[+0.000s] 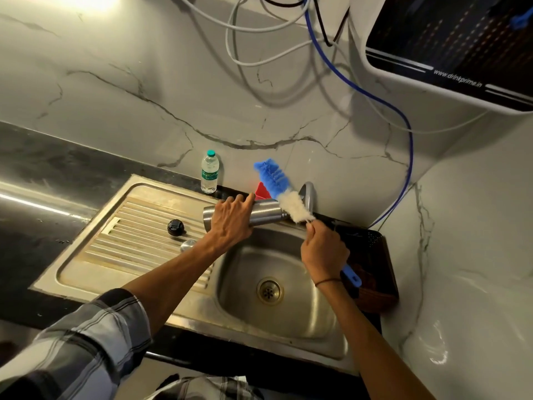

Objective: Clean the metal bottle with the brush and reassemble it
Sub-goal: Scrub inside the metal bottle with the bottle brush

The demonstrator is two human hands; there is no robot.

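Left hand (232,219) has a wraparound grip on the metal bottle (259,215), held sideways over the sink (317,321) mid-frame, mouth pointing right. Right hand (324,251) is clenched on the brush (284,194) handle, bristles angled up-left, still outside the mouth. Best bet: line the brush up with the opening first, then push in and twist. Both forearms reach forward, right wrist cocked. The cap (176,227) sits on the drainboard at left.

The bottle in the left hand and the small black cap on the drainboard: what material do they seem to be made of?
The bottle looks like brushed stainless steel: grey, with a soft matte sheen and long highlights. The black cap seems to be plastic, dark and slightly glossy, though it is small, so this is less certain.
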